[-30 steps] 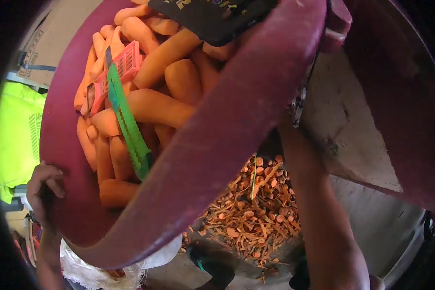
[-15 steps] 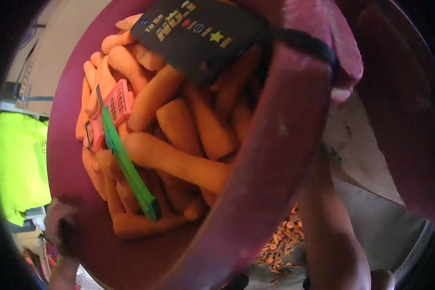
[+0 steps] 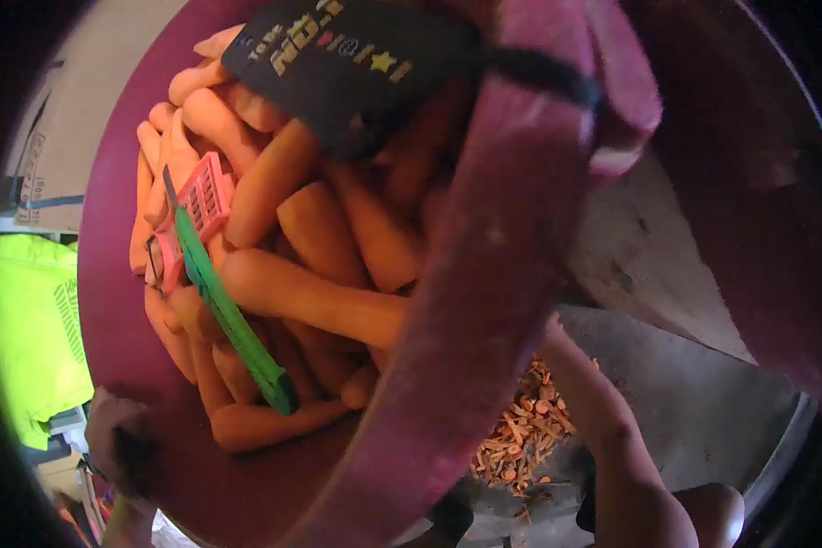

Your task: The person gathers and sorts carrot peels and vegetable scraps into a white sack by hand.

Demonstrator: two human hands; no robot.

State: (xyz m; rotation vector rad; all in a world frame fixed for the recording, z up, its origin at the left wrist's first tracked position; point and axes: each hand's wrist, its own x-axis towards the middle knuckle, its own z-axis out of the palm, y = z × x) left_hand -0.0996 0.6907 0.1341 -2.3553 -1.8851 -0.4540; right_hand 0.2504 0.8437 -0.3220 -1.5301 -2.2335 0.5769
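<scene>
A large maroon tub [image 3: 119, 274] stands tilted before me, filled with peeled carrots [image 3: 315, 306]. My left hand [image 3: 123, 438] is closed around its left rim, fingers partly in shadow. On the right my forearm reaches up behind the tub's near wall; only the edge of my right hand [image 3: 555, 336] shows, its fingers hidden. Lying on the carrots are a green-handled cutter [image 3: 233, 320] with a thin dark blade and a coral plastic slotted grater [image 3: 207, 196]. A black cloth with gold lettering [image 3: 338, 64] covers the upper carrots, its strap running to the tub's right rim.
Below on the right, carrot scraps [image 3: 525, 429] lie on a grey surface [image 3: 703, 402]. Cardboard [image 3: 658, 251] shows beyond the tub. At far left are a bright yellow-green bag or cloth [image 3: 32, 338] and a cardboard box [image 3: 55, 164].
The tub and its contents have shifted slightly left in view. My right forearm sits lower, and more of the carrot scraps shows. Both hands stay at the tub.
</scene>
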